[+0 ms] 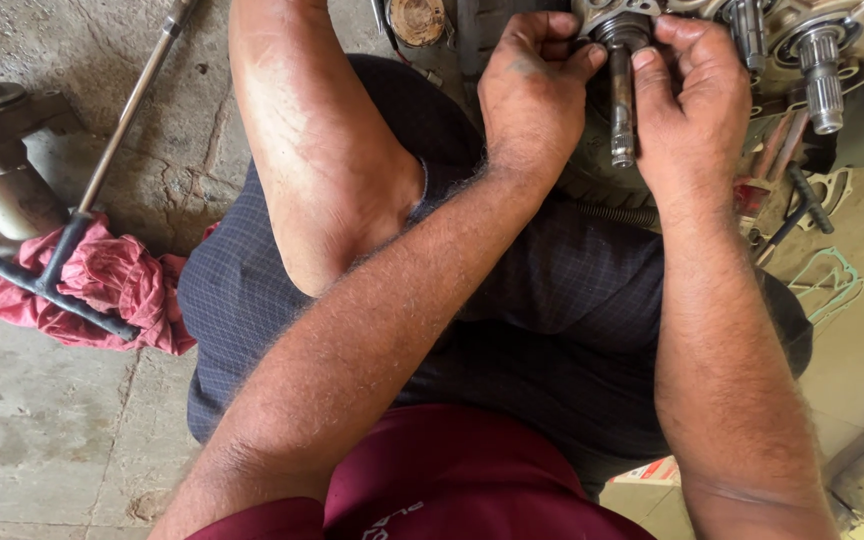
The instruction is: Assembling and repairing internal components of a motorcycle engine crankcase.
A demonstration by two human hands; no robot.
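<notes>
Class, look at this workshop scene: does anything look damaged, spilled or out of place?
Cracks run through the concrete floor near the T-handle wrench, which lies on a crumpled red rag. Nothing looks spilled.

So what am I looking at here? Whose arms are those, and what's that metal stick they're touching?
The camera sits on a person's head and looks down, so the arms are their own. They sit on a concrete floor with one knee up. The left hand and right hand pinch the top of a metal shaft that sticks out of an engine case. A second shaft stands to the right. On the left lie a red rag and a long T-shaped wrench.
</notes>
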